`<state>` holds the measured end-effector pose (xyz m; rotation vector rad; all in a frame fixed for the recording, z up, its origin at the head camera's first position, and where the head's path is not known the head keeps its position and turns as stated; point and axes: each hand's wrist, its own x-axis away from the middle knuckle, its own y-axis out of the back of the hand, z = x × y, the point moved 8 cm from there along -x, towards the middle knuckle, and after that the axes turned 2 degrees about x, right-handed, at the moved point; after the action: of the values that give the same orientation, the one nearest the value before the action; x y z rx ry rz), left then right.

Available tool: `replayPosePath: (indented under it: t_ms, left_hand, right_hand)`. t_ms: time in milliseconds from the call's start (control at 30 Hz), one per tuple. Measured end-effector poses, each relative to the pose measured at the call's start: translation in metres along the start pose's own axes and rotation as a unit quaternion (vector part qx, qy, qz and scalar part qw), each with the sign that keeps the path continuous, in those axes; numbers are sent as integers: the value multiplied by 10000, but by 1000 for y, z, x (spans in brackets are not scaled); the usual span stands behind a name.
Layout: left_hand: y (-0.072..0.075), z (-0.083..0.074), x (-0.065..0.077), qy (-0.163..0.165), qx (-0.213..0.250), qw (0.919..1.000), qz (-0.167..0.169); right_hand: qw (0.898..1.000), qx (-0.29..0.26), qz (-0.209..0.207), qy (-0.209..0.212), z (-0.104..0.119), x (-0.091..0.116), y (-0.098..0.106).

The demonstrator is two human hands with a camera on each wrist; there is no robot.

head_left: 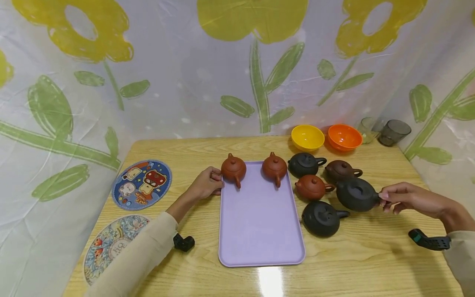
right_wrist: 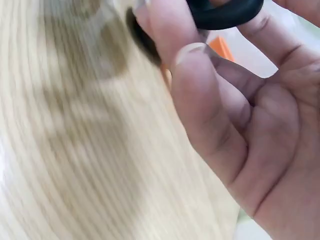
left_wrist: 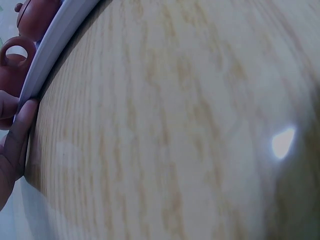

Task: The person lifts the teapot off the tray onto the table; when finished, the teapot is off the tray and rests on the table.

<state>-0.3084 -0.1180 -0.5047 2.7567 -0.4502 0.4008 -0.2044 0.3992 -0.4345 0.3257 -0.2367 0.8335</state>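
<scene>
"Two russet teapots [head_left: 274, 167] sit on the lilac tray [head_left: 261, 231]. And what's held?"

"The left hand [head_left: 207, 184] pinches the tray's edge; the right hand [head_left: 412, 199] holds a black teapot [head_left: 356, 194] by its handle, beside the other teapots [head_left: 311, 188] right of the tray."

"Any writing?"

"'ho' on the floral round placemat [head_left: 100, 249]; the rest is unclear."

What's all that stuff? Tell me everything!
Tray: one, purple, mid-table
Teapots: three, red-brown, two on tray, one right
More teapots: three, black, right of tray
Another teapot: one, dark brown, right of tray
Bowls: two, yellow and orange, back right
Cups: two, clear and grey, back right
Round mats: two, blue and multicoloured, left
Table: one, pale wood, underneath
Flowery cloth: one, white, behind
Gadgets: two, black, by wrists
Sleeves: two, beige, on arms
Left hand: one, on tray's edge
Right hand: one, holding black teapot
</scene>
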Motion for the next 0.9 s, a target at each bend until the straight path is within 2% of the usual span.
replayPosePath:
  t_ms: [167,400,600,900]
  left_hand:
    - [1,2,-3,20,-5,10000,-24]
    - [1,0,-1,-41,0,10000,-24]
    - [0,-2,0,-37,-28,10000,-16]
    - [0,-4,2,-68,-6,10000,5]
  right_hand:
    - [9995,-84,69,-301,-13,4,1]
    - [9986,-137,361,-372,-23,1,-3]
    - [9975,-223,434,-515,-31,-2,-3]
    - [9966,130,7,-812,-40,-5,5]
